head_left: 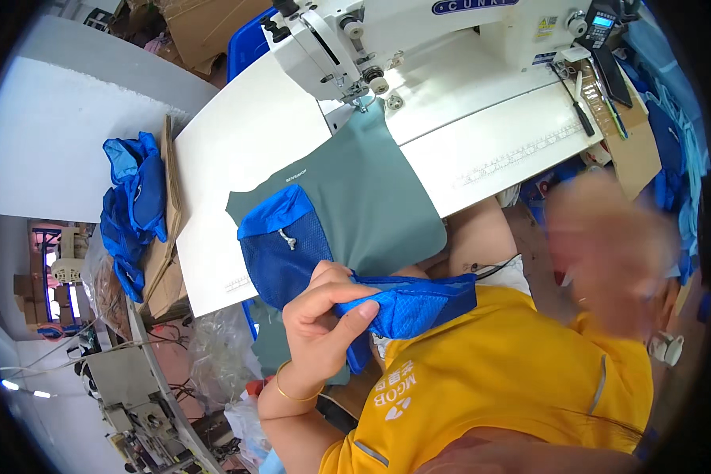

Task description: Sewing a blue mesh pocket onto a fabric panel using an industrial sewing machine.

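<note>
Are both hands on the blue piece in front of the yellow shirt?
No, only the left fingers pinch that blue piece; the right hand is blurred and well apart.

The grey-green flat panel (pixel 371 189) looks like smooth, matt cloth. The blue pouch (pixel 280 265) pairs fine mesh with a plain, slightly shiny cloth band. The folded blue cloth piece (pixel 430 308), nearer, has a textured weave. The far white sewing machine (pixel 403 39) shows glossy painted metal; the white surface (pixel 237 134) is smooth. At left, matt brown cardboard (pixel 160 272) and crinkled, clear plastic (pixel 217 347).
</note>
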Tool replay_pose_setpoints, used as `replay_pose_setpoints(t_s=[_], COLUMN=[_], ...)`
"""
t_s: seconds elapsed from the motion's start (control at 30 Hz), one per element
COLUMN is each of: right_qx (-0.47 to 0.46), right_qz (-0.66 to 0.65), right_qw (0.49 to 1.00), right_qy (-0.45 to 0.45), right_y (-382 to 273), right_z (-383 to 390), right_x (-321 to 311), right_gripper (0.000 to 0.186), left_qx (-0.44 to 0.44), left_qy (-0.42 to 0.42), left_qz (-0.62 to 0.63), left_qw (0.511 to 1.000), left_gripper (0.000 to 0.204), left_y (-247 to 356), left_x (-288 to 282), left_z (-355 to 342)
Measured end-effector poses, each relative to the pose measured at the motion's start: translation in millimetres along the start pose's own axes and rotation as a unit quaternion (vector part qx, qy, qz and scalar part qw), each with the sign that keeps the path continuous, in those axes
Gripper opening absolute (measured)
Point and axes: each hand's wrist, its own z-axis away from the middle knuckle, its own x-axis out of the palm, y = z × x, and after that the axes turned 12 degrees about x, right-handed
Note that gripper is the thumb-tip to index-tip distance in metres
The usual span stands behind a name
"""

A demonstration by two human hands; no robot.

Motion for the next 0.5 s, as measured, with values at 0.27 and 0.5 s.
replay_pose_setpoints(t_s=[0.27,0.5], right_qx=[0.204,0.315], right_qz=[0.031,-0.091], right_qw=[0.978,0.944], right_qy=[-0.015,-0.048], right_y=[37,37], right_z=[120,127], right_x=[74,80], right_gripper=[0.039,0.021], left_qx=[0.017,0.04], left_qy=[0.06,0.019], left_qz=[-0.105,-0.094], left_qw=[0.993,0.995], left_gripper=[0.014,0.034], left_y=[0,-9], left_x=[7,5], left_z=[12,14])
